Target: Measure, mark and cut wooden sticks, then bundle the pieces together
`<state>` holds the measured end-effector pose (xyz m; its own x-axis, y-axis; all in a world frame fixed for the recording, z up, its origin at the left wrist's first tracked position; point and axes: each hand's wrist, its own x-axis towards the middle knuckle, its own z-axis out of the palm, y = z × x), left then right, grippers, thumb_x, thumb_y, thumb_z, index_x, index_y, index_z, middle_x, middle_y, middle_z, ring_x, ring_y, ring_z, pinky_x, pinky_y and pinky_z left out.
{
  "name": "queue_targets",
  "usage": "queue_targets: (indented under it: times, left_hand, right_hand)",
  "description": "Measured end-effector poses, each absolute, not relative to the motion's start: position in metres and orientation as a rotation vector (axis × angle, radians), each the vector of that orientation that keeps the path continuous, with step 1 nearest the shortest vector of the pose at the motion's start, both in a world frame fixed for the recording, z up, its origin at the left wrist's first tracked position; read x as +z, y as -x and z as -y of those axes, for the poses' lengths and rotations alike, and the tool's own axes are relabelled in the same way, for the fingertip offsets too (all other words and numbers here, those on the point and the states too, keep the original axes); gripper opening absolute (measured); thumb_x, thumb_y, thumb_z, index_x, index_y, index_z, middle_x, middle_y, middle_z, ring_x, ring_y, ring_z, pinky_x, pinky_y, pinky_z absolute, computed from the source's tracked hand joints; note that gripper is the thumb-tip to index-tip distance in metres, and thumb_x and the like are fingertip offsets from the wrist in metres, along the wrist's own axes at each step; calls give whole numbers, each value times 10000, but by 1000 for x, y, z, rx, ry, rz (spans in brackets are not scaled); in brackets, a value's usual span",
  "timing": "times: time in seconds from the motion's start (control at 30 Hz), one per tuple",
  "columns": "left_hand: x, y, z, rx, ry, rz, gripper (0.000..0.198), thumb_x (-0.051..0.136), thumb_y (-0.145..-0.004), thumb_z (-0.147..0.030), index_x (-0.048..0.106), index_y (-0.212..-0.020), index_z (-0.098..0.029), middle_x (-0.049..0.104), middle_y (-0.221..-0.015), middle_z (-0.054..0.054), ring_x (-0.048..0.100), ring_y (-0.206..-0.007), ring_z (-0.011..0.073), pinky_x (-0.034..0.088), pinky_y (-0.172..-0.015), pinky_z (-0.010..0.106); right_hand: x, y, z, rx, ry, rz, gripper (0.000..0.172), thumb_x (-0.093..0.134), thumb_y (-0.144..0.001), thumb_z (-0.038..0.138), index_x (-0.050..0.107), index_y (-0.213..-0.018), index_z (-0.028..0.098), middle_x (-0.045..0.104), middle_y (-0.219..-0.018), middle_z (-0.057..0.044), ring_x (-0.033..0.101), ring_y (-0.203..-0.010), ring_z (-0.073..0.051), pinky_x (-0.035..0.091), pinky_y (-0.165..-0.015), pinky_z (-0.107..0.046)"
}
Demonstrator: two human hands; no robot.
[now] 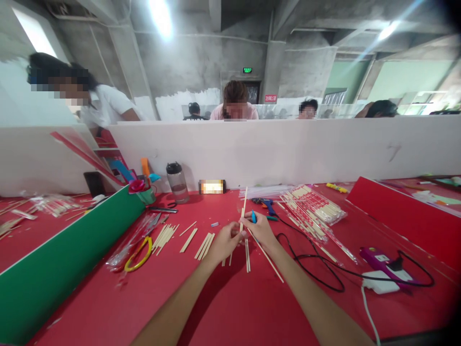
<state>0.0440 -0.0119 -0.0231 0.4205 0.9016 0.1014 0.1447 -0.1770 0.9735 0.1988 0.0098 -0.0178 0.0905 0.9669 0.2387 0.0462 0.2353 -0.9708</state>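
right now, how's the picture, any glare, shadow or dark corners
Head view: the upper-left ceiling lamp is blown out white; head view: a soft shadow lies on the red tabletop beside the left forearm; head view: the right-hand corners fade to black; head view: the held sticks look slightly soft.

Glaring from a blown-out ceiling light (161,19) at upper left and streaking from another lamp (389,30) at upper right. Casting a shadow beside the left forearm (178,295) on the red table (245,307). Bowing straight lines, darkening toward the right corners, softening at the margins, pixelating in patches.
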Motion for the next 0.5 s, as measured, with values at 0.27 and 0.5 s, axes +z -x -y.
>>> queue_targets:
  times: [0.27, 0.5]
  left_hand:
    - [-12, -35, 23, 859, -2290, -1197, 206, 512, -927, -373, 521, -1068, -222, 656, -991, 45, 642, -842, 188, 468, -743, 287]
    - [-1, -30, 24, 659, -2628, -1028, 220, 508, -944, -329, 626, -1102, -232, 651, -1056, 72, 618, -976, 203, 461, -839, 275]
  right_hand:
    - [-27, -204, -14, 962, 1081, 1238, 350, 742, -707, 407, 532, -905, 210, 661, -644, 4, 626, -588, -187, 486, -610, -309]
    - [-32, -203, -18, 1033, 1076, 1130, 410, 774, -681, 396, 463, -890, 231, 615, -597, 46, 587, -526, -168, 443, -524, -268]
